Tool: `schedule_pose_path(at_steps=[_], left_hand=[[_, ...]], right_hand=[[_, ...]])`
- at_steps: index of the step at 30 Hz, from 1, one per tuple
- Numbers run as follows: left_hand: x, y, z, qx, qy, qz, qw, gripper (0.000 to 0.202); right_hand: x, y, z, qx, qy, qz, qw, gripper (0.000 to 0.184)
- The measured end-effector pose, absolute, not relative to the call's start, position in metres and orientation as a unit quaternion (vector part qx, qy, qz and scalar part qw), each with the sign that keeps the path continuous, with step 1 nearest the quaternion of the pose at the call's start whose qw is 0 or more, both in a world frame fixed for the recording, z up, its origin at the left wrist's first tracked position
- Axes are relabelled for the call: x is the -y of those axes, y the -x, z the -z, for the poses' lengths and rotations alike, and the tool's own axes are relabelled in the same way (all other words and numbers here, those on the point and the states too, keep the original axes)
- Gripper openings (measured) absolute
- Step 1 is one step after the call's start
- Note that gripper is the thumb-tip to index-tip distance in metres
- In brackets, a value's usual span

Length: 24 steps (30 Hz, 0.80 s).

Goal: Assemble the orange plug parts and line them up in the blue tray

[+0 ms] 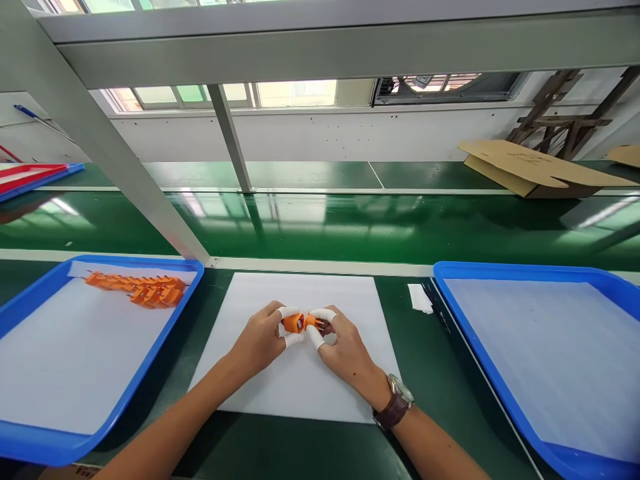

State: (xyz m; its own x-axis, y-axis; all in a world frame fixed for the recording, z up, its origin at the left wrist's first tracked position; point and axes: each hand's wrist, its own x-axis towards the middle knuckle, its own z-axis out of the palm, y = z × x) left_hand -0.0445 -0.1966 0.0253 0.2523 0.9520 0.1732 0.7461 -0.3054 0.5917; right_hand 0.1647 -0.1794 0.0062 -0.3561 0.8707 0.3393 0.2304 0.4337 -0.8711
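Above the white sheet (300, 387), my left hand (261, 339) and my right hand (345, 343) meet almost fingertip to fingertip. White covers wrap the thumb and index finger of both. Pinched in my left hand is a small orange plastic part (293, 323) with an opening facing right. My right hand pinches a second orange piece (314, 321), which has dark metal prongs pointing right. The two pieces sit end to end; I cannot tell whether they touch. A watch with a brown strap (393, 412) is on my right wrist.
At left, a blue tray (30, 443) lined with white paper holds several orange parts (145, 288) in rows. Another blue tray (505, 272) stands at right, beside a white scrap (420, 298). Behind lie a green belt (310, 227), a metal frame post (120, 153) and folded cardboard (540, 170).
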Motion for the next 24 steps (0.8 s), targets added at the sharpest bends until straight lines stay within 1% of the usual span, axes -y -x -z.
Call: schedule_pose_path(at_steps=[4, 8, 11, 15, 17, 21, 24], left_hand=[[0.199, 0.045, -0.013, -0.535, -0.784, -0.267, 0.169, 0.036], [0.200, 0.043, -0.003, -0.512, -0.788, -0.305, 0.158, 0.033], [0.202, 0.040, -0.003, -0.506, -0.779, -0.329, 0.168, 0.034], [0.207, 0.038, -0.009, -0.507, -0.763, -0.346, 0.200, 0.036], [0.210, 0.037, -0.012, -0.488, -0.770, -0.354, 0.210, 0.036], [0.211, 0.038, -0.015, -0.461, -0.787, -0.353, 0.211, 0.034], [0.210, 0.039, -0.013, -0.471, -0.784, -0.339, 0.218, 0.032]], right_hand=[[0.181, -0.167, -0.009, 0.771, 0.358, -0.373, 0.373, 0.027], [0.182, -0.167, -0.011, 0.781, 0.358, -0.366, 0.358, 0.027], [0.182, -0.164, -0.009, 0.752, 0.375, -0.394, 0.372, 0.024], [0.181, -0.159, -0.005, 0.668, 0.390, -0.488, 0.405, 0.019], [0.181, -0.158, -0.005, 0.647, 0.385, -0.509, 0.418, 0.017], [0.185, -0.158, -0.006, 0.670, 0.361, -0.478, 0.439, 0.021], [0.186, -0.158, -0.007, 0.690, 0.353, -0.459, 0.434, 0.023]])
